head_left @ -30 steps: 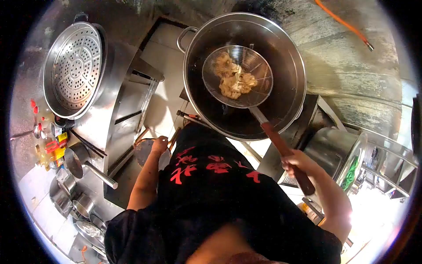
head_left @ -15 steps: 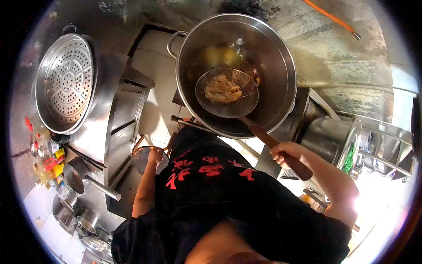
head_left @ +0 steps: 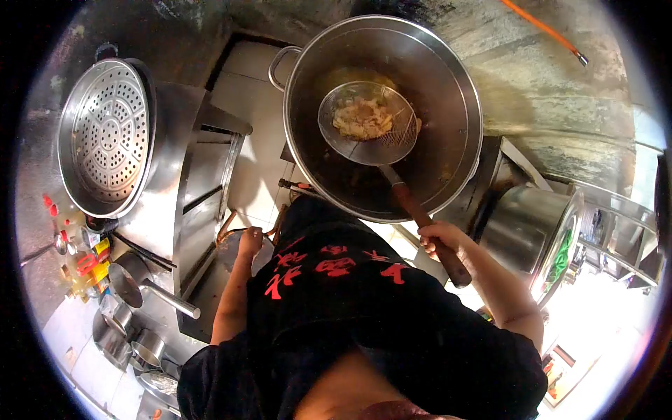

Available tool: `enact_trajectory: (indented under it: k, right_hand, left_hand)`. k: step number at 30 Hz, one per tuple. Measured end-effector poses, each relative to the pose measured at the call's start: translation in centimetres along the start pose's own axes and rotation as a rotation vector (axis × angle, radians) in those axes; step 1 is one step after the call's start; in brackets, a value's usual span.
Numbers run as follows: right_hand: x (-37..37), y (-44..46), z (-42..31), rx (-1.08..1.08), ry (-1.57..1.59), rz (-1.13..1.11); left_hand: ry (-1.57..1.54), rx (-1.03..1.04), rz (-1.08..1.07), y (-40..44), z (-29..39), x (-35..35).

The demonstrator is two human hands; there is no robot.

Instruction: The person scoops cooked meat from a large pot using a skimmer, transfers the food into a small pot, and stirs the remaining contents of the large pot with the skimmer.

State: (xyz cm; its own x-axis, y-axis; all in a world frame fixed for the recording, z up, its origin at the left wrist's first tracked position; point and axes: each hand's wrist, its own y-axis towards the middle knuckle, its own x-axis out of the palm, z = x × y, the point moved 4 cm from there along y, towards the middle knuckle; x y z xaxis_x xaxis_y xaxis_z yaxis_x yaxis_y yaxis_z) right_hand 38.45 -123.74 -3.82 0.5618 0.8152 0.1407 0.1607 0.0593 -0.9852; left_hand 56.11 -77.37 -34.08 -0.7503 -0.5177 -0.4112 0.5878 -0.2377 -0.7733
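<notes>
My right hand [head_left: 445,240] is wrapped round the wooden handle of a wire-mesh skimmer [head_left: 402,140]. The skimmer's round head is inside a large, deep steel pot [head_left: 455,91]. Pale yellowish food pieces [head_left: 362,119] lie heaped in the mesh; their kind is unclear. Murky liquid shows low in the pot. Down by my left side, my left hand [head_left: 250,241] is closed at the rim of a round, greyish, bowl-like vessel [head_left: 229,248]. My arm and shirt hide part of that vessel.
At the left, a perforated steamer tray [head_left: 108,136] sits on a steel counter near bottles [head_left: 87,262], a long-handled pan [head_left: 126,285] and several small pots [head_left: 148,344]. A lidded steel pot [head_left: 521,224] stands at the right. An orange hose [head_left: 546,31] hangs over the stained wall.
The skimmer head has moved slightly up and to the right within the pot, and its handle end has shifted left. My right hand moved slightly left with it. My left hand stays at the vessel.
</notes>
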Motion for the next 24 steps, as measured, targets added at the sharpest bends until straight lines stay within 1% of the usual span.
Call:
enact_trajectory:
  k: [2,5,6,8,9,10,13,14,17,18,20,21,24]
  right_hand:
    - [0.4,-0.6,-0.1,-0.074,-0.024,0.020]
    - [0.3,-1.4,0.1,-0.124,-0.075,0.044]
    - [0.6,-2.1,-0.1,-0.146,-0.066,0.079]
    - [0.2,-2.6,0.1,-0.136,-0.120,0.086]
    - [0.2,-2.8,0.1,-0.132,-0.146,0.092]
    - [0.4,-3.3,-0.3,-0.132,-0.174,0.138]
    - [-0.4,-2.3,-0.6,-0.169,-0.270,0.135]
    - [-0.2,-1.9,-0.8,-0.194,-0.246,0.124]
    - [0.1,-0.2,-1.8,-0.209,-0.306,0.157]
    - [0.3,0.2,-2.1,-0.197,-0.319,0.186]
    - [1.1,1.0,-2.6,-0.172,-0.342,0.243]
    - [1.6,1.2,-2.9,-0.183,-0.371,0.226]
    - [2.8,1.6,-3.8,-0.185,-0.441,0.192]
  left_hand:
    - [-0.001,0.052,0.018,1.7,-1.1,0.4]
    - [0.077,0.095,0.012,2.0,0.0,0.0]
    - [0.056,0.116,0.016,1.6,0.7,-0.1]
    - [0.092,0.008,-0.017,-0.7,5.4,-1.4]
    - [0.111,-0.043,-0.036,-1.5,6.8,-1.9]
    - [0.074,-0.051,-0.028,-0.9,5.8,-1.6]
    - [0.179,0.062,-0.011,0.5,4.1,-1.2]
    - [0.159,0.031,-0.014,0.7,3.4,-1.2]
    - [0.046,-0.022,-0.032,1.2,1.2,-0.7]
    - [-0.029,-0.044,-0.082,1.4,0.2,-0.7]
    - [-0.012,0.106,0.020,2.6,-3.1,0.0]
    - [-0.004,0.181,0.071,2.6,-3.1,-0.1]
    - [-0.063,0.051,-0.042,2.5,-4.3,-0.1]
